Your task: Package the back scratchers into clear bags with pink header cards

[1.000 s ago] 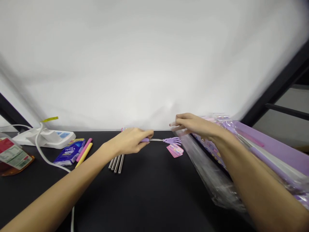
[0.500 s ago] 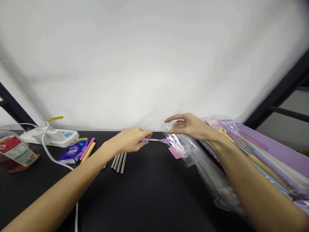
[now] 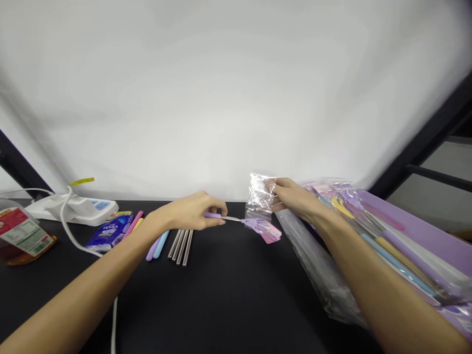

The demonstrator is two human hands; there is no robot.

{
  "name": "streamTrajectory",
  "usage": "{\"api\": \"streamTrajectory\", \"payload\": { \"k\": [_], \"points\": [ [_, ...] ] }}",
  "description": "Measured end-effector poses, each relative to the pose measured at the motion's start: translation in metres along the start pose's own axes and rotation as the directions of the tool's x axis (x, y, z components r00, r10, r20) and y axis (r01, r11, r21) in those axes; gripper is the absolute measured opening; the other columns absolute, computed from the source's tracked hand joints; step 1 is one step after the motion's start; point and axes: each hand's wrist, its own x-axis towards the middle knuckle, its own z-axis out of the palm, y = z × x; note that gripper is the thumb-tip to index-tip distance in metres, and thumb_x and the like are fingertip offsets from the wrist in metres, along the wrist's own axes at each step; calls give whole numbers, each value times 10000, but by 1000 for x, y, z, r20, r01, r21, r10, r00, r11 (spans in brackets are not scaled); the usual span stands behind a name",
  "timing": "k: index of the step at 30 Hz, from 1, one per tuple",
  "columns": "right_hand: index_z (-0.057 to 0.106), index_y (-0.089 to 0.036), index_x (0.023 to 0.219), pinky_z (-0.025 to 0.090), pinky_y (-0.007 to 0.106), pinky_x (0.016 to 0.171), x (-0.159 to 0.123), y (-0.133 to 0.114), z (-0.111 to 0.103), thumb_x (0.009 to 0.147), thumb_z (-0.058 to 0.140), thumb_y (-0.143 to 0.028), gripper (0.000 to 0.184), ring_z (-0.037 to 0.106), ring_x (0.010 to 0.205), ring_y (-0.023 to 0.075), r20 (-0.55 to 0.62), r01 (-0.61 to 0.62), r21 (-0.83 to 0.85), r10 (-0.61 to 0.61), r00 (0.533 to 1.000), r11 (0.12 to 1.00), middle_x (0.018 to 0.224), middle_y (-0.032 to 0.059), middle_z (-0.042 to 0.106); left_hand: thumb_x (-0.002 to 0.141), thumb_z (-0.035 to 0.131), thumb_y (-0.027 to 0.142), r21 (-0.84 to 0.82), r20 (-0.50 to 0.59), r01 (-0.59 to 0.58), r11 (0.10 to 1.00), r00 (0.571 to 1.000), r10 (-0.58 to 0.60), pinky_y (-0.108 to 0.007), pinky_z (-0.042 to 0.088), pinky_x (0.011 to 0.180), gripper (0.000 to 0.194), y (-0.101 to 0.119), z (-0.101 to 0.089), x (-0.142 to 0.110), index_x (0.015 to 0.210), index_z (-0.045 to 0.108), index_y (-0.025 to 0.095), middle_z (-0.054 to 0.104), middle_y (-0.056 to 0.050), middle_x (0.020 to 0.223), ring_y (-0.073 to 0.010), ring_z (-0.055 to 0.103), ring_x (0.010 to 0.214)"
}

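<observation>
My left hand (image 3: 193, 211) is closed round the purple handle of a back scratcher (image 3: 233, 219). Its thin metal rod points right and ends in a purple claw-shaped head. A small clear plastic bag (image 3: 259, 194) hangs from the fingers of my right hand (image 3: 293, 199), its lower edge at the claw head; whether the head is inside or behind the film I cannot tell. Pink printed cards (image 3: 272, 237) lie on the black table just beyond the head. Several metal tubes (image 3: 180, 250) lie below my left hand, beside a light blue handle (image 3: 161, 244) and a purple one (image 3: 151, 250).
On the right, a purple box (image 3: 416, 221) lies by several bagged back scratchers (image 3: 391, 246) and a stack of clear bags (image 3: 320, 273). At left are a blue Vinda tissue pack (image 3: 110, 229), a white power strip (image 3: 99, 211), its cable and a labelled bottle (image 3: 25, 236).
My right hand has lifted a clear bag off the stack and brought it upright to the claw head. My left hand has shifted slightly left, tilting the back scratcher's head downward.
</observation>
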Motion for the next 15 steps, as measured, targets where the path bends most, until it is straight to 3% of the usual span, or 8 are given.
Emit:
{"api": "streamTrajectory", "payload": {
  "k": [3, 7, 11, 15],
  "points": [
    [616, -195, 910, 616, 375, 696, 2, 8, -2, 852, 637, -434, 248, 693, 700, 203, 129, -50, 133, 33, 991, 990, 814, 80, 694, 865, 545, 332, 20, -10, 11, 1000, 1000, -11, -234, 352, 561, 195, -2, -1, 1, 938, 674, 205, 625, 10, 690, -105, 490, 569],
    [697, -173, 873, 556, 344, 891, 7, 18, -7, 690, 820, -308, 258, 699, 882, 212, 289, -19, 123, -17, 957, 992, 898, 82, 741, 870, 539, 322, 34, -9, 1, 999, 1000, 0, -244, 323, 556, 204, -3, -2, 2, 944, 687, 202, 627, 4, 684, -105, 472, 561],
    [744, -177, 764, 540, 345, 900, 11, 23, -9, 661, 832, -321, 198, 692, 842, 193, 251, 40, 51, -51, 967, 998, 839, 68, 755, 873, 536, 311, 48, -8, 9, 999, 1000, -8, -248, 296, 535, 200, -3, -2, 2, 932, 685, 192, 607, -1, 668, -103, 438, 541],
    [681, -172, 675, 565, 350, 871, 11, 21, -6, 681, 826, -383, 256, 709, 854, 209, 170, -6, 139, -17, 985, 990, 820, 93, 755, 882, 520, 298, 55, -15, 9, 998, 1000, -8, -247, 305, 547, 203, -4, -1, 1, 952, 674, 187, 608, -2, 683, -103, 442, 548]
  ]
}}
